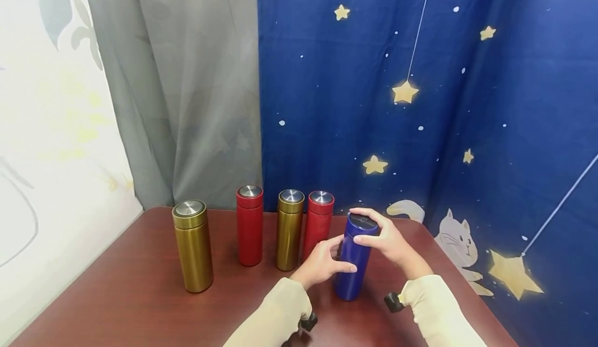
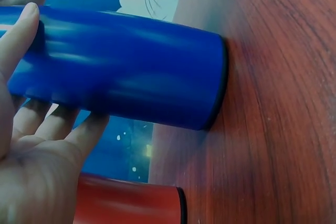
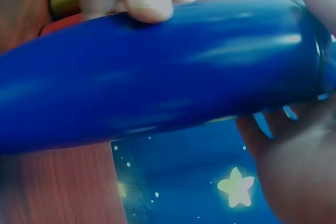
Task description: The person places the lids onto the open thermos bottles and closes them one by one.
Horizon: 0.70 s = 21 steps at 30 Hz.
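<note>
A blue thermos bottle (image 1: 351, 283) with a dark-topped lid (image 1: 362, 223) stands nearly upright on the table, tilted slightly. My left hand (image 1: 322, 263) holds its body from the left, thumb across the front and fingers behind. Around the lid end curls my right hand (image 1: 390, 239), its thumb low on the near side and its fingers over the far edge. The left wrist view shows the blue bottle (image 2: 142, 72) down to its black base, close over the wood. In the right wrist view, the right hand (image 3: 299, 166) wraps the lid end of the bottle (image 3: 157, 87).
Behind the left hand stands a red bottle (image 1: 320, 219), beside a gold bottle (image 1: 289, 238). Another red bottle (image 1: 249, 232) and a gold bottle (image 1: 193, 256) stand farther left. The dark red table (image 1: 140, 310) ends at a blue starry curtain (image 1: 327, 103) and a grey one.
</note>
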{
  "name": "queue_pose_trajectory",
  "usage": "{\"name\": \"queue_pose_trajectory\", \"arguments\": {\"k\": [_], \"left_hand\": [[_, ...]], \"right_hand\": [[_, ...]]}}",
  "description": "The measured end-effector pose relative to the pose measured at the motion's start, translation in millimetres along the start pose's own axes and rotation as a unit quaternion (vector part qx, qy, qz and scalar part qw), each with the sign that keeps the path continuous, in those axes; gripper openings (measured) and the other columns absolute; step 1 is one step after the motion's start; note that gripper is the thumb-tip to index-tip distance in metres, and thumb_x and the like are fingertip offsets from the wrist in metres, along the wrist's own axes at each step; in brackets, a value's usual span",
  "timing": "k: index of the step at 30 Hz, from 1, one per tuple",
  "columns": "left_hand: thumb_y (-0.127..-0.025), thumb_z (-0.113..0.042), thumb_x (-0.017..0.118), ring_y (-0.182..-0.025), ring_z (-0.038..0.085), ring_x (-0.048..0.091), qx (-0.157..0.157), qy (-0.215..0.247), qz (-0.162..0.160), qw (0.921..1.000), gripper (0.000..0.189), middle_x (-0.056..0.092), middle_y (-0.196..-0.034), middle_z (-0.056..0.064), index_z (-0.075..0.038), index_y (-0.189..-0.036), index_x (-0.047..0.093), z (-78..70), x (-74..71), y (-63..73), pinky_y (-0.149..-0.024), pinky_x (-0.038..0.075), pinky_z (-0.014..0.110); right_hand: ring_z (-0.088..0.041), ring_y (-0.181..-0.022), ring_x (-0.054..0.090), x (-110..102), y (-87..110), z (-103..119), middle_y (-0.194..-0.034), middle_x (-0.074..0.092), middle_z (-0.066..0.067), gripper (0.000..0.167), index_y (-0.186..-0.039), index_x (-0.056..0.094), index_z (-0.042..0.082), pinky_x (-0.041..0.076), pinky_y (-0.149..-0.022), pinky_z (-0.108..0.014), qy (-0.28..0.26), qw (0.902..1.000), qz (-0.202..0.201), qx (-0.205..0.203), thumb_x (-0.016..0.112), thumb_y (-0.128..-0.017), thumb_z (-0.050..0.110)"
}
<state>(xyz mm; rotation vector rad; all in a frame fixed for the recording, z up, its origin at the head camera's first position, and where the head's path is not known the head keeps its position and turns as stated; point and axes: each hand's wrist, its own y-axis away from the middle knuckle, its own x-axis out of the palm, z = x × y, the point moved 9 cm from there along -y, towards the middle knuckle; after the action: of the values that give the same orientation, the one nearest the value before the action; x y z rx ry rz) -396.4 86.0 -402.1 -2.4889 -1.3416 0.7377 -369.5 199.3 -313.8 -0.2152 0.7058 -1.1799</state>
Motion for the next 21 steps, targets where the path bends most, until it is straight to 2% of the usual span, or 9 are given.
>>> {"name": "queue_pose_trajectory", "arguments": {"k": [4,9,14,17,21], "left_hand": [[-0.079,-0.019,0.082,-0.100,0.011,0.067,-0.006,-0.001,-0.001,1.0000,0.069,0.069,-0.114,0.001,-0.011,-0.140,0.051,2.2,-0.5,-0.8,-0.085,0.054,0.027],[-0.079,-0.021,0.082,-0.101,0.011,0.067,-0.012,-0.009,-0.002,0.9999,0.070,0.069,-0.115,0.001,-0.012,-0.141,0.050,3.3,0.0,-0.1,-0.085,0.054,0.027],[-0.080,-0.024,0.081,-0.103,0.012,0.066,-0.002,-0.019,-0.010,0.9998,0.071,0.067,-0.119,0.002,-0.013,-0.143,0.049,-1.5,0.6,1.9,-0.085,0.054,0.027],[-0.081,-0.024,0.081,-0.104,0.013,0.066,0.007,-0.027,-0.019,0.9994,0.070,0.067,-0.120,0.002,-0.013,-0.143,0.049,-4.2,0.5,2.7,-0.085,0.053,0.027],[-0.081,-0.024,0.081,-0.105,0.013,0.066,0.015,-0.030,-0.029,0.9990,0.071,0.066,-0.121,0.004,-0.012,-0.143,0.048,-5.5,1.3,3.9,-0.086,0.053,0.027]], "right_hand": [[-0.028,-0.108,0.062,1,0.6,-2,-0.129,0.054,-0.020,0.056,-0.140,0.049,0.005,0.052,-0.090,-0.038,-0.028,0.9989,0.037,0.010,0.067,-0.087,0.001],[-0.028,-0.107,0.063,-1,1.1,0,-0.129,0.056,-0.017,0.057,-0.140,0.050,0.007,0.053,-0.089,-0.037,0.012,0.9993,0.030,0.018,0.069,-0.087,0.002],[-0.025,-0.104,0.057,-6,3.1,7,-0.117,0.059,-0.011,0.058,-0.136,0.057,0.012,0.053,-0.083,-0.037,0.095,0.9949,-0.031,0.008,0.077,-0.082,0.008],[-0.021,-0.099,0.051,-9,4.7,9,-0.110,0.060,-0.006,0.057,-0.132,0.061,0.017,0.052,-0.079,-0.038,0.155,0.9848,-0.079,0.000,0.081,-0.078,0.015],[-0.018,-0.095,0.050,-10,8.6,11,-0.108,0.062,-0.003,0.057,-0.129,0.065,0.021,0.054,-0.076,-0.040,0.212,0.9677,-0.136,-0.004,0.085,-0.076,0.022]]}}
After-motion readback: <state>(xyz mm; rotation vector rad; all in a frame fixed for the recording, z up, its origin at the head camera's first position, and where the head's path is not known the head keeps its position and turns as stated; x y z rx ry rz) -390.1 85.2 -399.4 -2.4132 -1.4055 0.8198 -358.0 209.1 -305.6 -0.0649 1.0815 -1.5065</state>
